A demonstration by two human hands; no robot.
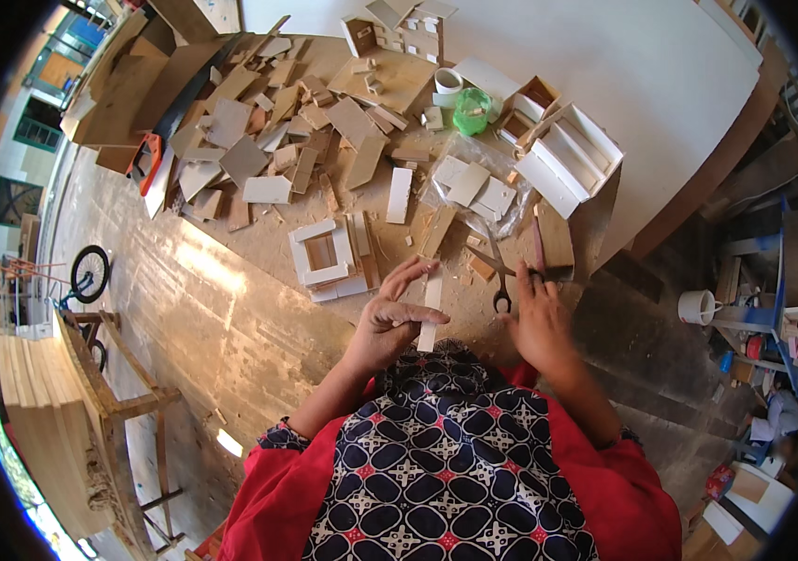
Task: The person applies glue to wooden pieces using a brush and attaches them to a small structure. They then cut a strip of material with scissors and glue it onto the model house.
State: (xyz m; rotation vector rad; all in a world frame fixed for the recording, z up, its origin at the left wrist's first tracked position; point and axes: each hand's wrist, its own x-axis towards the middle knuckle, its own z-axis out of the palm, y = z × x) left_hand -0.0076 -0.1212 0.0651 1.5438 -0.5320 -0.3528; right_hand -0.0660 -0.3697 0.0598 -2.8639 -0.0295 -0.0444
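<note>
In my left hand [391, 313] a thin, pale flat strip [432, 297] is pinched upright, just above my lap at the table's near edge. My right hand [541, 323] is to its right, slightly blurred, fingers stretched out and thumb apart. Its fingertips reach one handle of a pair of dark scissors [500, 271], whose blades are spread; whether they touch it is hard to tell. A slim reddish-brown, pencil-like stick [539, 241] lies just beyond those fingers. Left of my left hand is a pale wooden frame piece [324, 254] with a square opening.
Wood offcuts [273, 140] are heaped at the far left, beside an orange-handled saw [146, 164]. Flat pieces lie on a clear plastic bag [478, 192]. Beyond are a green plastic bundle [472, 112], a tape roll [448, 81] and a white compartmented box [572, 159].
</note>
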